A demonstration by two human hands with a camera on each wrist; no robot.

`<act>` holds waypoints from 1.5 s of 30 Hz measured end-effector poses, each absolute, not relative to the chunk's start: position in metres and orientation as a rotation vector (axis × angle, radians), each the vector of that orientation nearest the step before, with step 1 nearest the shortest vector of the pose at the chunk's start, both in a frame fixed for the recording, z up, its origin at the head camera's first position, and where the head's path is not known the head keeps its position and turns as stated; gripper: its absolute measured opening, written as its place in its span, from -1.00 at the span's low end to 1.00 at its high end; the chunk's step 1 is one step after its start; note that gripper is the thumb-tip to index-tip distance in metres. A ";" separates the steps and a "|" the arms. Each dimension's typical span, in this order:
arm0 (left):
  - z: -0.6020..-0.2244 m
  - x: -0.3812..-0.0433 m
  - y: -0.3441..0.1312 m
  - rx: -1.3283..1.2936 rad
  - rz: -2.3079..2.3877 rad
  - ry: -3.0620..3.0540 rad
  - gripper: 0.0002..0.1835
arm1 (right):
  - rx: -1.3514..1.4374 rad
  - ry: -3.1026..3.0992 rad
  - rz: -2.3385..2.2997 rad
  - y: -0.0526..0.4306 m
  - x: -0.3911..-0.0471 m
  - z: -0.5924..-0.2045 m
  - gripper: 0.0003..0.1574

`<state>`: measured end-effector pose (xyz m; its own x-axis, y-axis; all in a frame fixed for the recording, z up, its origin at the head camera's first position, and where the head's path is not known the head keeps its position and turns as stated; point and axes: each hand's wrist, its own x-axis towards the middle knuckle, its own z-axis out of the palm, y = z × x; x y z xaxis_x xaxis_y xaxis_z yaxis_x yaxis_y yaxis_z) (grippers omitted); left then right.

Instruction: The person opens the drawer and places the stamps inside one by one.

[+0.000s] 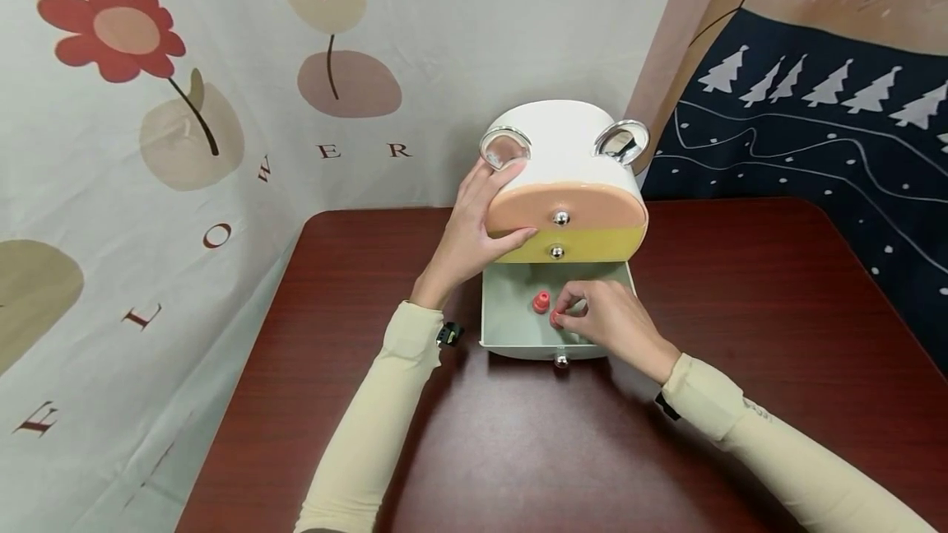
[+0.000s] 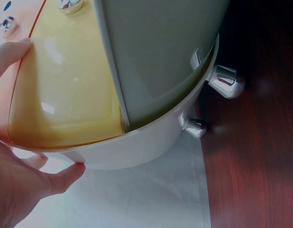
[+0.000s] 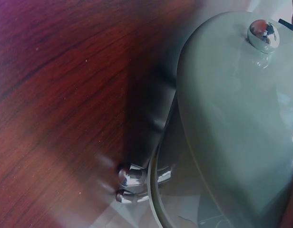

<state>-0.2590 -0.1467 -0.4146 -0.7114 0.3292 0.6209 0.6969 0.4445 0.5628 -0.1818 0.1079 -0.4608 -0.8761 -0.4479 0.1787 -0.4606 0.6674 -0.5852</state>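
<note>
A white mini drawer cabinet (image 1: 559,138) stands on the table, with orange (image 1: 518,208), yellow (image 1: 607,244) and pale green drawers. The green drawer (image 1: 511,331) is pulled out. Inside it stands a small red bell-shaped piece (image 1: 541,301). My right hand (image 1: 611,319) reaches into this drawer and pinches a second small red piece (image 1: 555,318) between thumb and fingertips, mostly hidden by them. My left hand (image 1: 474,233) holds the cabinet's left side, thumb across the front by the orange and yellow drawers. In the left wrist view, its fingers (image 2: 65,178) bend round the side wall.
Two silver ear-like rings (image 1: 506,146) top the cabinet, and silver knobs (image 1: 560,219) sit on the drawer fronts. Silver feet (image 2: 227,81) stick out below it. The dark red wooden table (image 1: 518,451) extends around it, with printed cloths (image 1: 444,23) hanging behind.
</note>
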 end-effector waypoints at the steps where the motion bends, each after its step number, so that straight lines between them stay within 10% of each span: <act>1: -0.415 -0.259 -0.146 -0.861 -1.182 -2.280 -0.05 | 0.771 -2.851 1.011 0.108 -0.181 -0.461 -0.83; 45: -0.416 -0.262 -0.147 -0.868 -1.189 -2.245 -0.06 | -0.628 -1.992 2.556 0.066 -0.070 -0.508 -0.67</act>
<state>-0.2625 -0.1466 -0.4158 -0.6989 0.3173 0.6410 0.7085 0.4298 0.5598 -0.0701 0.0664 -0.5078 -0.9155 0.1054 -0.3884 0.3509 -0.2632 -0.8986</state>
